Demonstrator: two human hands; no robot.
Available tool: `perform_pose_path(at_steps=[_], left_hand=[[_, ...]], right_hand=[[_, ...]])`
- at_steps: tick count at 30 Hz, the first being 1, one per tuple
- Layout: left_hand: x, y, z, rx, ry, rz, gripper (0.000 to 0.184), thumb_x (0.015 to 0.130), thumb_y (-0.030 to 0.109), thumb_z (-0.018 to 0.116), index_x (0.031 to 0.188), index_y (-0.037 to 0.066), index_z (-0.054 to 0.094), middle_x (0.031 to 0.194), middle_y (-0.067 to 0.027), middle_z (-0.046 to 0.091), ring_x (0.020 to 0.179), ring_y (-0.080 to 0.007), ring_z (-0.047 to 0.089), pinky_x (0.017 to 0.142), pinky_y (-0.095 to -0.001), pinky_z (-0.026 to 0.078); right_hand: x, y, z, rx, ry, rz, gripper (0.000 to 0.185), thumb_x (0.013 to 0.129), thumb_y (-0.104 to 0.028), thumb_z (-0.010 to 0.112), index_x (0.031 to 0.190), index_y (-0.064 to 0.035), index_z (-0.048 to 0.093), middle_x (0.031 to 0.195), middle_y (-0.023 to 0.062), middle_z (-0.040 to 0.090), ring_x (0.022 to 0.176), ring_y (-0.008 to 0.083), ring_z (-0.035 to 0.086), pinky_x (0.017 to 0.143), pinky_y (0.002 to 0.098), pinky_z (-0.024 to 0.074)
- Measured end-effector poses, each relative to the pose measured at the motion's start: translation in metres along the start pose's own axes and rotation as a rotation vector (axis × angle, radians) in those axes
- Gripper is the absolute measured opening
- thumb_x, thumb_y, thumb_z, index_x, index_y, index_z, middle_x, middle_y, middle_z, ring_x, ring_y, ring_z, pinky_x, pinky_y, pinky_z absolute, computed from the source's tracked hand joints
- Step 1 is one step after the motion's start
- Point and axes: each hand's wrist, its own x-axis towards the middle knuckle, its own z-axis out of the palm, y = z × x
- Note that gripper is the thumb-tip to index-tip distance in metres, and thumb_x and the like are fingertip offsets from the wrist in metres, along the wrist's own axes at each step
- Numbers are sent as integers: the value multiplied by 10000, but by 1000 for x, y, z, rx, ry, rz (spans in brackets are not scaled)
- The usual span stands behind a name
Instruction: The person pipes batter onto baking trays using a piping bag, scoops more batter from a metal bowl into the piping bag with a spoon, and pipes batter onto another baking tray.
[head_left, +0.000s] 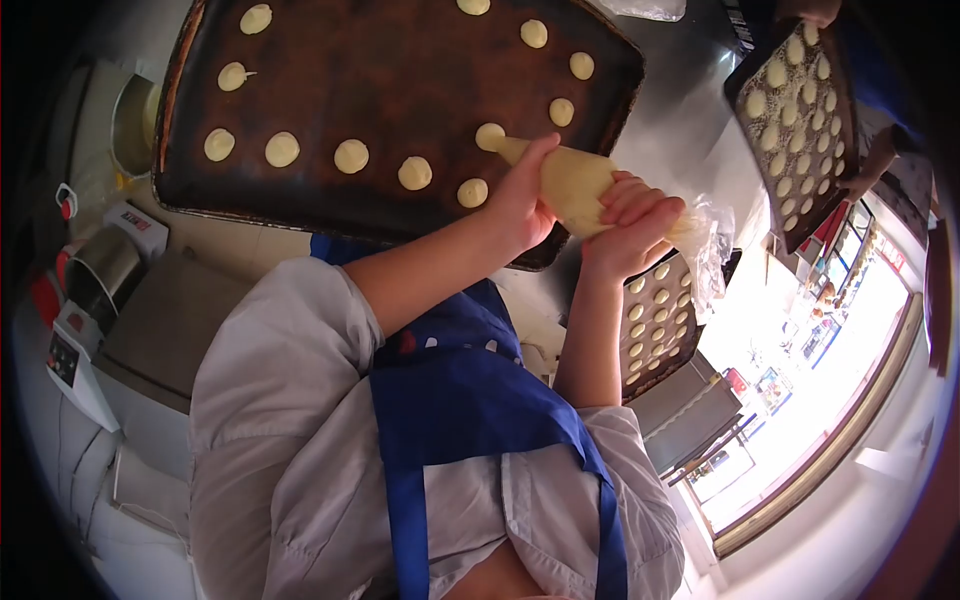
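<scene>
A piping bag (575, 187) filled with pale batter lies slantwise between my two hands, its tip pointing left. My left hand (522, 203) is closed around the front part, close to the tip. Farther back, my right hand (637, 222) grips the fuller end, and clear crumpled plastic trails behind it. The tip touches or nearly touches a round batter mound (489, 136) on the dark baking tray (400, 85). More pale mounds, such as this one (415, 173), sit along the tray's left, front and right sides.
At the right, another person's hand (856, 186) holds a tilted tray of piped mounds (795, 135). Below my right forearm is another filled tray (660, 322). A metal bowl (133, 125) and a machine with a white base (82, 365) stand at the left.
</scene>
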Motion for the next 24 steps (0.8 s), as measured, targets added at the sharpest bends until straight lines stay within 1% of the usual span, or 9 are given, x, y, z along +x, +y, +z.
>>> perform_pose_path(at_steps=[3, 4, 6, 8, 10, 12, 15, 22, 24], left_hand=[[0, 14, 7, -4, -55, -9, 306, 885, 347, 554, 1029, 78, 530, 973, -52, 619, 913, -159, 603, 853, -311, 467], [-6, 17, 12, -5, -55, -6, 306, 885, 347, 554, 1029, 78, 530, 973, -52, 619, 913, -159, 603, 853, -311, 467], [-19, 23, 19, 67, 111, 210, 345, 919, 362, 488, 1052, 50, 552, 1031, -79, 623, 983, -196, 597, 892, -339, 462], [-27, 35, 17, 43, 110, 238, 343, 921, 358, 484, 1061, 50, 545, 1028, -78, 622, 984, -195, 597, 892, -338, 462], [-33, 44, 12, 16, 112, 266, 341, 924, 353, 481, 1070, 50, 539, 1025, -77, 621, 985, -194, 597, 891, -337, 462], [-32, 53, 8, -62, 109, 172, 372, 929, 371, 461, 1076, 39, 544, 1029, -81, 623, 993, -197, 596, 899, -345, 459], [-29, 56, -3, -64, 57, 136, 408, 936, 387, 434, 1073, 23, 555, 1034, -89, 626, 991, -206, 599, 905, -349, 459], [-29, 60, -3, -126, -59, 131, 397, 925, 373, 452, 1038, 12, 573, 1028, -99, 631, 965, -222, 606, 903, -360, 464], [-29, 69, 4, -118, -15, 53, 357, 906, 358, 498, 1022, 28, 572, 1004, -92, 632, 957, -219, 606, 897, -363, 466]], right_hand=[[0, -2, 10, 11, 51, -94, 522, 1010, -343, 224, 542, -138, 331, 449, 14, 375, 482, 159, 422, 777, 370, 442], [0, -5, 14, 75, 17, -130, 517, 1010, -338, 221, 546, -139, 333, 451, 14, 378, 478, 159, 419, 775, 369, 442], [0, -6, 20, 140, -18, -162, 512, 1010, -333, 219, 550, -140, 334, 453, 15, 382, 475, 159, 416, 774, 368, 443], [3, -3, 28, 300, -170, -176, 508, 1010, -327, 219, 554, -138, 336, 454, 15, 387, 487, 160, 423, 774, 360, 439], [7, 1, 38, 254, -239, -145, 507, 1011, -328, 219, 557, -134, 338, 458, 13, 386, 496, 158, 424, 767, 351, 434], [10, 3, 48, 206, -317, -121, 507, 1011, -329, 219, 559, -131, 339, 461, 12, 385, 505, 156, 425, 760, 342, 430], [5, 5, 57, 95, -268, -6, 516, 1010, -336, 232, 552, -123, 340, 474, 10, 376, 493, 149, 402, 712, 323, 420], [4, 0, 66, 7, -314, -5, 518, 1008, -368, 223, 569, -120, 342, 474, 13, 372, 482, 156, 400, 733, 333, 425], [1, -4, 77, -13, -112, -121, 535, 1007, -397, 214, 567, -121, 341, 465, 15, 372, 463, 159, 394, 743, 352, 438]])
